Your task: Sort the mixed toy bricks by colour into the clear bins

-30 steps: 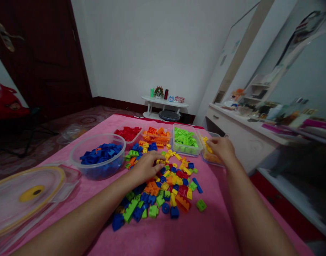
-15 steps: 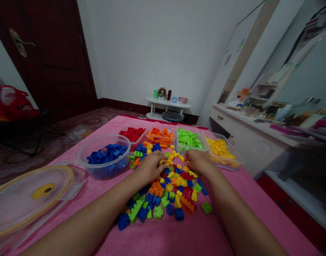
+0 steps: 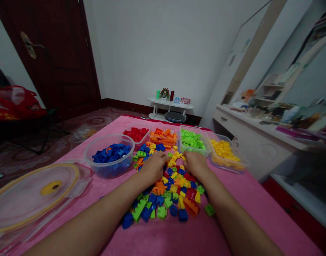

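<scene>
A mixed pile of toy building bricks [image 3: 160, 188] in blue, green, yellow, orange and red lies spread over the pink cloth [image 3: 189, 238]. My left hand [image 3: 155, 166] rests over the pile's far middle, its fingers curled down among the bricks; whatever they pinch is hidden. Across from it, my right hand [image 3: 196, 163] is closed at the pile's right edge, beside several yellow bricks [image 3: 177, 155]. Its fingertips face away from the camera, so I cannot make out what is in them. A narrow strip of bricks separates the two hands.
Left of the pile stands a round clear tub [image 3: 88, 160] of blue bricks. Clear boxes behind hold red bricks [image 3: 136, 134], orange bricks [image 3: 163, 138], green bricks [image 3: 192, 138] and yellow bricks [image 3: 224, 151]. A clear lid [image 3: 21, 199] with a yellow ring lies at the left.
The whole view has shifted slightly to the left, so things appear farther right. My right hand has come a little closer to my left; both stay low at the pile.
</scene>
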The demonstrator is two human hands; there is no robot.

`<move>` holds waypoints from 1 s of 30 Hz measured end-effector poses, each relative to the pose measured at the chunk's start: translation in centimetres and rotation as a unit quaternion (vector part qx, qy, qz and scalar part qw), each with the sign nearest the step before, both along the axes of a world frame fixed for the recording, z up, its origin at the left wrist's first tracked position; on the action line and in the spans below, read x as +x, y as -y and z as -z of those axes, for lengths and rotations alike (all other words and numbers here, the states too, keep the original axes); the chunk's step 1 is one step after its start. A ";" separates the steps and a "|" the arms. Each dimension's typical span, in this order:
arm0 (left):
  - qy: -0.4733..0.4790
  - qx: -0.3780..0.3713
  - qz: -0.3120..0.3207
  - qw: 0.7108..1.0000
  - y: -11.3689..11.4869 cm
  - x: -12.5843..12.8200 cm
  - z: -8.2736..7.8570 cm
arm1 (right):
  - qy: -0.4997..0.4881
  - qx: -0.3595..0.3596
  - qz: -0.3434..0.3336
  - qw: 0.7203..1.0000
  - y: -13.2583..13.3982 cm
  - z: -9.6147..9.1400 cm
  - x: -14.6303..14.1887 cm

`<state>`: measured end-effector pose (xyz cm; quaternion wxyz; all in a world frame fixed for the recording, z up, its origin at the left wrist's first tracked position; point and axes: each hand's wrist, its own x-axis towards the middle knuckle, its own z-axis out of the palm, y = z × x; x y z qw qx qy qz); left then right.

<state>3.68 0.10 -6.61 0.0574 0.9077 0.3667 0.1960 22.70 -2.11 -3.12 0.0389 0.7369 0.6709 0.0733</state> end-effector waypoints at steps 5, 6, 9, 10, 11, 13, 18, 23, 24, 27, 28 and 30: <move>0.025 -0.014 -0.060 0.998 0.3 0.0 -0.2 | -0.001 -0.008 0.003 1.000 -0.2 -0.2 0.3; 0.032 -0.014 -0.068 0.997 0.3 0.0 -0.2 | -0.002 -0.008 0.002 1.000 -0.2 -0.2 0.5; 0.026 -0.013 -0.060 0.998 0.3 0.0 -0.1 | -0.006 -0.005 0.001 1.000 -0.2 -0.2 0.8; 0.020 -0.012 -0.054 0.998 0.3 0.0 -0.2 | -0.007 0.000 0.001 1.000 -0.2 -0.2 0.8; 0.013 -0.014 -0.047 0.999 0.3 -0.1 -0.2 | -0.006 0.004 0.002 1.000 -0.2 -0.1 0.8; -0.002 -0.017 -0.032 0.999 0.3 -0.1 -0.5 | 0.000 0.011 0.007 1.000 -0.1 -0.2 0.5; -0.026 -0.011 -0.026 0.999 0.5 -0.3 -0.9 | 0.011 0.015 0.005 1.000 0.2 -0.4 0.0; 0.034 -0.023 -0.042 0.998 0.6 -0.5 -0.6 | -0.010 0.013 -0.013 1.000 0.1 -0.3 0.5; 0.046 -0.017 -0.050 0.998 0.5 -0.4 -0.5 | -0.013 0.007 -0.010 1.000 0.0 -0.3 0.6; 0.028 0.006 -0.049 0.998 0.3 -0.3 -0.1 | -0.014 -0.001 -0.005 1.000 -0.1 -0.1 0.6; 0.011 0.007 -0.041 0.999 0.3 -0.3 -0.1 | -0.014 -0.001 -0.007 1.000 -0.1 -0.1 0.6; -0.013 0.001 -0.032 0.999 0.3 -0.2 -0.1 | -0.020 -0.006 -0.008 1.000 0.0 -0.2 0.5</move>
